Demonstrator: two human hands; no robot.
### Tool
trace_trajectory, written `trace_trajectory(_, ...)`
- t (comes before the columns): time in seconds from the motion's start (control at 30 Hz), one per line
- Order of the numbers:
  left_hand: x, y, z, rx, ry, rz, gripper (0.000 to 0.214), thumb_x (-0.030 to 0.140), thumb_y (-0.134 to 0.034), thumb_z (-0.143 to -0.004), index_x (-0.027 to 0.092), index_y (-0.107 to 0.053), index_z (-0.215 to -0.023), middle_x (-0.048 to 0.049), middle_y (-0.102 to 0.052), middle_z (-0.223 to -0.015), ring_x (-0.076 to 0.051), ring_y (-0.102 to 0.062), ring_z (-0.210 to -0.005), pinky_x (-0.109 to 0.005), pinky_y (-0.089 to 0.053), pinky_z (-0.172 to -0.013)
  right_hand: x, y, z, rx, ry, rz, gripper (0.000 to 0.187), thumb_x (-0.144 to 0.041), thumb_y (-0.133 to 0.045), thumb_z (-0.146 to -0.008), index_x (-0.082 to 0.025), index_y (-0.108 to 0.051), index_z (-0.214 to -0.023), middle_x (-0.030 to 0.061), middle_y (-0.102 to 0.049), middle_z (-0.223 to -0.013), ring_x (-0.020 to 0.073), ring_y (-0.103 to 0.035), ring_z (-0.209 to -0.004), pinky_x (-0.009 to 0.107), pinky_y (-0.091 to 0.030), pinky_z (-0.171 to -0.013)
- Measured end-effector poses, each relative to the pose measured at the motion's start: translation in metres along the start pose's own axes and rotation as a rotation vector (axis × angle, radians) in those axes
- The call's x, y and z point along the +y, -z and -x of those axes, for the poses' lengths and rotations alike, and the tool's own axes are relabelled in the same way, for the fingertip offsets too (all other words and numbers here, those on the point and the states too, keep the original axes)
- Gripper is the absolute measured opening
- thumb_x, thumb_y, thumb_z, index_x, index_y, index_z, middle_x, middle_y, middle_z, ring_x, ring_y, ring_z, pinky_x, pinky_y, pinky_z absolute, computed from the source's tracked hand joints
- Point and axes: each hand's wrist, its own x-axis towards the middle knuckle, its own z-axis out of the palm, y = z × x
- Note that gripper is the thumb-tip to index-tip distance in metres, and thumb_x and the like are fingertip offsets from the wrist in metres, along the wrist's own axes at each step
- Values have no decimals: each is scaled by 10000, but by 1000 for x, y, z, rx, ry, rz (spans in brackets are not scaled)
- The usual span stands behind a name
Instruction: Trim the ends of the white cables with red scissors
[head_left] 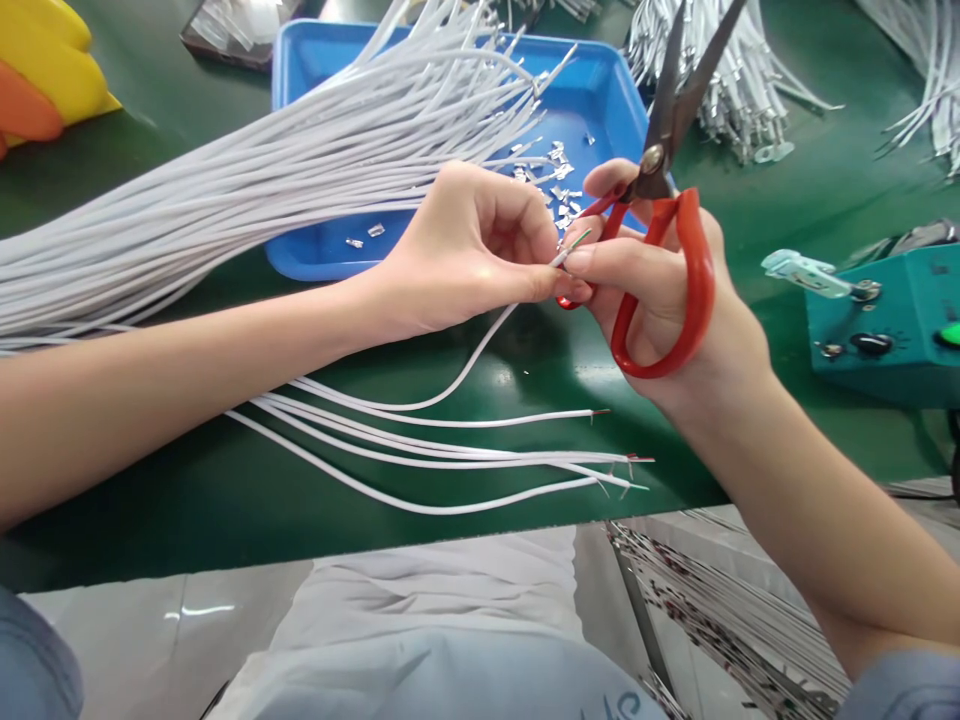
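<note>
My left hand pinches the stripped end of a white wire, thumb and fingers pressed together at its tip. My right hand meets it there, fingertips on the same wire end, while red-handled scissors hang on its fingers with the blades pointing up and away, slightly apart. The wire curves down from the pinch onto the green table. Several more white wires with bare tips lie on the table below my hands.
A large bundle of white wires fans from the left across a blue tray holding small metal terminals. A teal device sits at right. More terminated wires lie at the back. A yellow-orange object is far left.
</note>
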Motion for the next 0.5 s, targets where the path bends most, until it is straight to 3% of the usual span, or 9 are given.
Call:
trace_trajectory(0.17, 2, -2, 2, 7, 3, -23, 302, 358, -863, -639, 135, -660, -630, -35, -656, -632, -115, -586, -578, -292, -502, -526, -1, 0, 1, -2, 29, 83, 316, -419, -691, -772, -261, -565, -1015, -6, -573, -698, 172, -562, -602, 349, -524, -560)
trace_trajectory(0.3, 1, 0, 1, 44, -26, -13, 314, 402, -847, -652, 136, -681, -658, -36, -662, -634, -123, -593, -587, -292, -503, -529, -4, 0, 2, 59, 65, 24, 246, -306, -711, -755, -250, -582, -957, -27, -567, -671, 136, -531, -560, 310, -497, -542)
trace_trajectory(0.4, 0, 1, 0, 72, -11, -17, 332, 451, -834, -652, 152, -692, -670, -44, -670, -636, -137, -594, -611, -296, -519, -550, -6, 3, 3, 135, 161, 46, 219, -173, -712, -730, -252, -637, -920, -30, -606, -683, 119, -542, -550, 288, -478, -536)
trace_trajectory(0.5, -3, 1, 1, 147, -21, -2, 316, 452, -808, -692, 151, -712, -700, -45, -678, -662, -128, -594, -612, -272, -511, -535, -7, 5, 3, 197, 248, 184, 187, -156, -709, -746, -257, -667, -898, -21, -648, -756, 130, -598, -606, 302, -509, -591)
